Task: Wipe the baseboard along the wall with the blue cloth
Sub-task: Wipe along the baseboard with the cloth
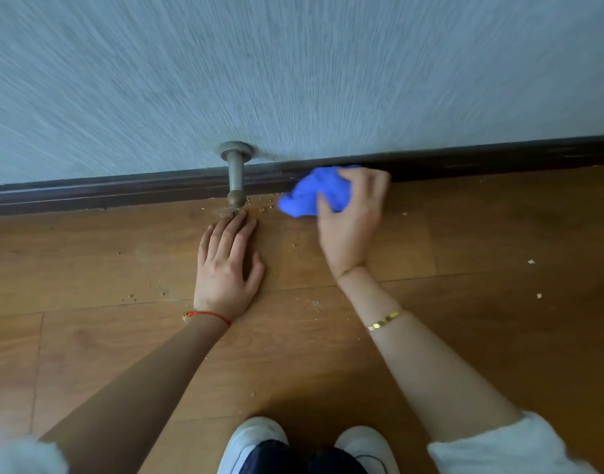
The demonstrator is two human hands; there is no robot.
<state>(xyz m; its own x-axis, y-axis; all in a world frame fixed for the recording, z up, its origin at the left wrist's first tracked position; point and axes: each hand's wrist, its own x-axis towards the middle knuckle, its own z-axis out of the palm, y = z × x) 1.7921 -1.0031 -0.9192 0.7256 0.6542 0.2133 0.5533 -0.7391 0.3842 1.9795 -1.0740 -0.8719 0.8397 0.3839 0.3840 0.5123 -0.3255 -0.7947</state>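
Observation:
A dark brown baseboard (pixel 122 191) runs along the foot of the pale textured wall, from the left edge up to the right edge. My right hand (pixel 351 217) is closed on a bunched blue cloth (pixel 310 195) and presses it against the baseboard just right of the middle. Part of the cloth hangs out to the left of the fingers onto the floor. My left hand (pixel 227 265) lies flat on the wooden floor, palm down, fingers apart, with the fingertips close to the tip of a door stopper.
A metal door stopper (pixel 235 174) sticks out from the wall over the baseboard, left of the cloth. Crumbs (pixel 263 209) lie scattered on the wooden floor (pixel 481 319) near the stopper and further right. My two white shoes (pixel 256 439) are at the bottom edge.

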